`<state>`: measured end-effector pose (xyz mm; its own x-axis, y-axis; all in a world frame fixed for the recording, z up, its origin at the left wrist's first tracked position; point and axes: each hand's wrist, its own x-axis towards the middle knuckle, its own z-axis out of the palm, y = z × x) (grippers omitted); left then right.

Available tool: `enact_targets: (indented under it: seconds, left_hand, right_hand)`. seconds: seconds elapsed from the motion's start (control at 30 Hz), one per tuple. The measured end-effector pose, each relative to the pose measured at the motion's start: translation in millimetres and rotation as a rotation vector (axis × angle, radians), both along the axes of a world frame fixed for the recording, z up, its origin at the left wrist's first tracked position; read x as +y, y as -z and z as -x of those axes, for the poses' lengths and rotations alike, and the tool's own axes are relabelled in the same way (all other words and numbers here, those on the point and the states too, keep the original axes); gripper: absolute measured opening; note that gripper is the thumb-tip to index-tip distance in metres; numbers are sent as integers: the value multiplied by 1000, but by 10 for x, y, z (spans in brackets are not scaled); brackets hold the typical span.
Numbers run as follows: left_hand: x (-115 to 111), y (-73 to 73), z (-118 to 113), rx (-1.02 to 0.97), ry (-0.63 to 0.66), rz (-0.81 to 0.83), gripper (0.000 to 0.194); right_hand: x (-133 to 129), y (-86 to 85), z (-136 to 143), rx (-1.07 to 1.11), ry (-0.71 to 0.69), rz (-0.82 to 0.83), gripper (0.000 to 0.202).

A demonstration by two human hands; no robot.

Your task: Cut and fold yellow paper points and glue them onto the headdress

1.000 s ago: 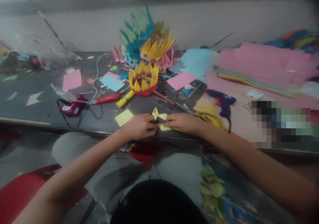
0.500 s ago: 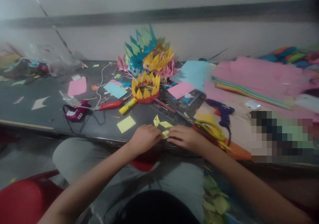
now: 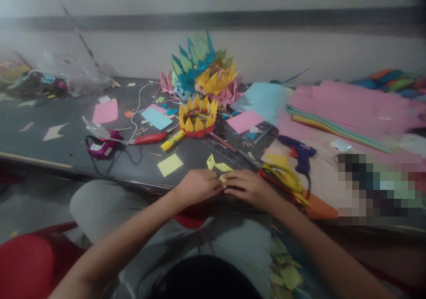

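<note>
At the table's front edge, my left hand [image 3: 200, 185] and my right hand [image 3: 248, 184] meet around a small piece of folded yellow paper [image 3: 222, 180]. The fingers of both hands close on it and cover most of it. Just beyond lie two more folded yellow pieces, a pointed one [image 3: 211, 162] and a flatter one [image 3: 223, 167]. A flat yellow paper rectangle [image 3: 170, 164] rests left of my left hand. Farther back stands a ring of yellow paper points on a red base [image 3: 198, 117].
A yellow glue stick [image 3: 172, 140], a red-handled tool [image 3: 149, 138] and a purple plugged device [image 3: 104, 146] sit left. Yellow-handled scissors [image 3: 282, 175] and a blue glue gun [image 3: 299, 151] lie right, near stacked pink paper [image 3: 353, 108]. Colourful paper crowns [image 3: 199, 68] stand behind.
My hands have drawn closer together over the folded yellow paper, which is now more covered by the fingers. The whole view has shifted slightly.
</note>
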<state>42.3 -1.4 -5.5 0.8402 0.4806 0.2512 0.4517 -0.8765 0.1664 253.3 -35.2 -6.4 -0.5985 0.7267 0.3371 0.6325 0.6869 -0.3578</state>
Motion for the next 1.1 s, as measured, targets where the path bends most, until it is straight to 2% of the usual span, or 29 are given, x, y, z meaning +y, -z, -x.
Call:
enact_targets:
  seconds: [0.1, 0.23, 0.43, 0.63, 0.8, 0.93, 1.1]
  left_hand:
    - [-4, 17, -4, -11, -24, 27, 31]
    - [65, 2, 24, -65, -42, 195, 24]
    - [135, 6, 60, -122, -39, 401, 14]
    - [119, 32, 59, -182, -36, 454, 14]
    - [91, 13, 54, -176, -41, 428, 15]
    - [17, 47, 82, -189, -37, 296, 17]
    - [-59, 65, 122, -247, 47, 173, 21]
  right_hand:
    - [10, -23, 0, -25, -2, -11, 18]
    - [37, -42, 3, -64, -5, 41, 21]
    - [40, -63, 118, 129, 158, 258, 18]
    - [51, -16, 207, 286, 308, 304, 11]
    - [54, -8, 259, 312, 370, 320, 12]
    - [53, -28, 298, 287, 385, 328, 12]
    - [76, -68, 310, 235, 378, 337, 15]
